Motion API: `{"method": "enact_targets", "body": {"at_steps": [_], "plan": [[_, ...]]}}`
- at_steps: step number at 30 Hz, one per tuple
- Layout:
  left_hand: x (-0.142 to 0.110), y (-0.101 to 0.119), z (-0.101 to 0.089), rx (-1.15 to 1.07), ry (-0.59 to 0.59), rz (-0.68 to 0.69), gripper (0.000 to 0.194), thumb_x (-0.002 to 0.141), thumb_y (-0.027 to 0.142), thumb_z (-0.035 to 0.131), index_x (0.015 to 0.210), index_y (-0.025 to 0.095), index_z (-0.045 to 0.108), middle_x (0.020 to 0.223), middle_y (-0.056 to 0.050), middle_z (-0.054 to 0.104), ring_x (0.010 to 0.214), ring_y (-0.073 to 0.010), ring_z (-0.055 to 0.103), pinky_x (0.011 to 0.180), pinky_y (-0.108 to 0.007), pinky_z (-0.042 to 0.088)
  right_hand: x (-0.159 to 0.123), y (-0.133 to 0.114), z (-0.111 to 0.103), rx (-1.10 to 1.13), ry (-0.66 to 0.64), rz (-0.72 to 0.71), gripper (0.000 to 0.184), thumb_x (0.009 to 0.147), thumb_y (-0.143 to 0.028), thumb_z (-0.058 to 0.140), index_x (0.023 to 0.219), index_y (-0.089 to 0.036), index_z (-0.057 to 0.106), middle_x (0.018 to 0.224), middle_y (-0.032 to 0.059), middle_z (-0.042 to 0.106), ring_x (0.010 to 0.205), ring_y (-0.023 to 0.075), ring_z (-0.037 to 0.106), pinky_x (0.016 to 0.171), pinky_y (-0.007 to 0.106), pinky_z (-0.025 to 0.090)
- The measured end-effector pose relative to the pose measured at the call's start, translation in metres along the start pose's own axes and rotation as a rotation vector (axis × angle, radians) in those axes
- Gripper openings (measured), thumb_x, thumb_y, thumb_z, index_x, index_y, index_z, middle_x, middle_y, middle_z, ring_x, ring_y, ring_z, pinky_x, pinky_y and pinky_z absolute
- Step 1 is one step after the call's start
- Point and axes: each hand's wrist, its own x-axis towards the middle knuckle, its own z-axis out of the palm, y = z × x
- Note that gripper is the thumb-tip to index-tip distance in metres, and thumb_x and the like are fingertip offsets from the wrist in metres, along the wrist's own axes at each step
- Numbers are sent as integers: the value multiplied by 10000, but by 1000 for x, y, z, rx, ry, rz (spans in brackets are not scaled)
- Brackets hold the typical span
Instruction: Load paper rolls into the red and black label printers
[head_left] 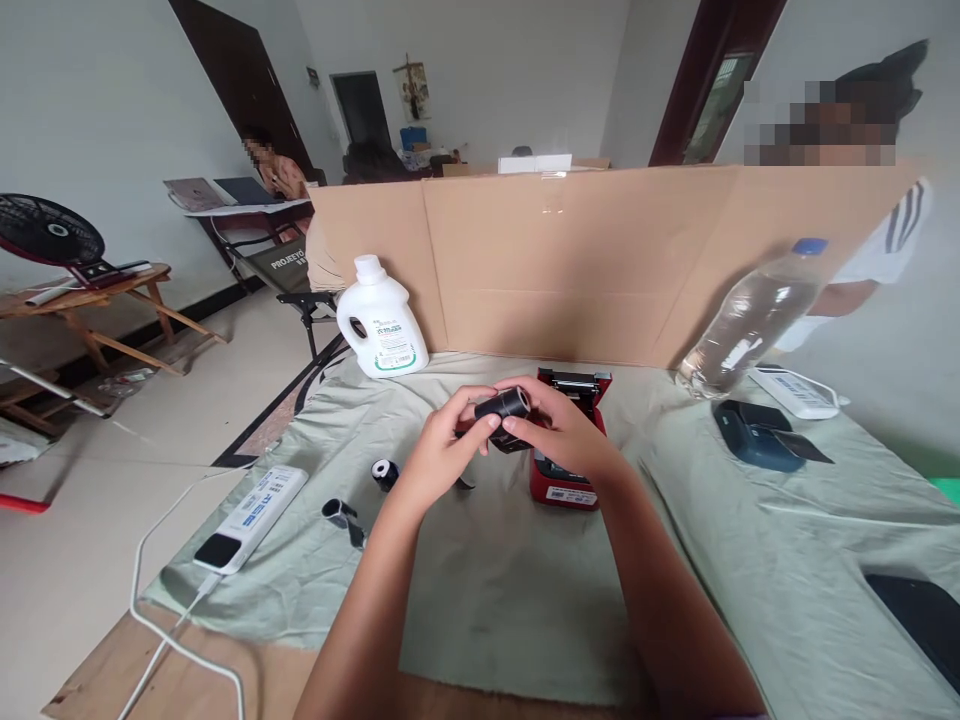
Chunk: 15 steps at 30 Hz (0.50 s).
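A small black roll with a hollow core (502, 404) is held up above the cloth between both hands. My left hand (457, 432) is closed on its left side, thumb pressed to the front. My right hand (556, 425) grips its right end with thumb and fingers. A dark strip or piece hangs just under the roll, partly hidden by the fingers. Behind my right hand stands a small red machine, perhaps a label printer (566, 490), with its lid raised. Left of my left forearm lie a black roll with a white core (385, 474) and a partly unwound black strip (343, 520).
A white jug (386, 330) and a tilted clear bottle (750, 320) stand before a cardboard screen (555, 260). A cabled white power bank (251, 520) lies left. At right are a dark blue device (761, 435) and a black phone-like slab (919, 620). Two people are beyond.
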Motion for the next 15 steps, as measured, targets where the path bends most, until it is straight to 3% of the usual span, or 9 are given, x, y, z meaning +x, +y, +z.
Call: {"method": "enact_targets", "body": {"at_steps": [5,8,11,15], "plan": [[-4,5,-2,-73,-29,-59,388,892,390,672,1222,252,522,893,14,667,654,-109,589,632,-227,491,2,4,-1,70,-8,13,313,929,-335,583,1233,-262,561,1044,24,650,972,202,623,796,316,500],[-4,6,-3,-109,-64,-85,286,930,422,614,1124,218,567,769,31,629,565,-102,571,586,-230,463,1,5,-2,20,-7,4,425,908,-336,622,1318,-286,521,957,7,634,883,188,611,783,323,494],[-2,5,-3,-160,-124,-112,303,978,466,516,1019,178,600,670,27,589,586,-122,587,648,-255,483,1,4,-1,-13,7,-24,375,899,-328,630,1263,-269,562,900,2,623,832,180,600,767,320,490],[-1,4,-2,-163,-35,-51,346,896,425,663,1154,207,588,1052,-36,651,807,-143,619,729,-253,502,2,4,1,-3,39,-17,289,892,-326,619,1166,-239,592,968,22,667,885,198,630,766,317,496]]}}
